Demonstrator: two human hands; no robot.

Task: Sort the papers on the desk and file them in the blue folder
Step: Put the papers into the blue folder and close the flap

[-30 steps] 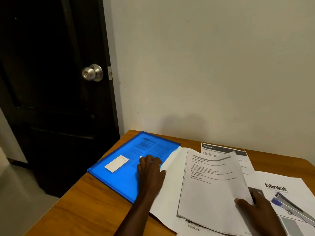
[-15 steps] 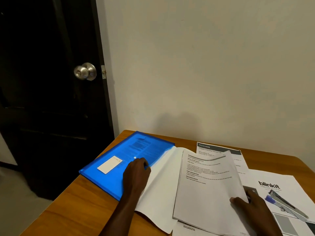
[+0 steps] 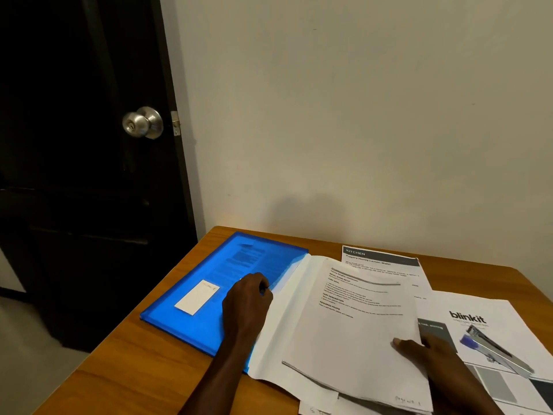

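A translucent blue folder (image 3: 209, 283) with a white label lies at the desk's left side, with printed sheets showing through it. My left hand (image 3: 247, 298) rests on its right part, fingers curled at the edge of the flap. A stack of printed papers (image 3: 353, 322) lies partly lifted to the right of the folder, over a blank white sheet (image 3: 278, 339). My right hand (image 3: 425, 351) pinches the stack's right edge, thumb on top. More sheets lie behind and to the right: a "KITCHEN" page (image 3: 383, 260) and a "blinkit" page (image 3: 478, 313).
A silver and blue stapler (image 3: 496, 348) lies on the blinkit page at the right. The wooden desk (image 3: 143, 366) stands against a pale wall. A dark door with a metal knob (image 3: 143, 122) is at the left, close to the desk's corner.
My left hand has slid back from lying flat on the folder, and its fingers have curled at the flap's edge. My right hand keeps its hold on the paper stack.
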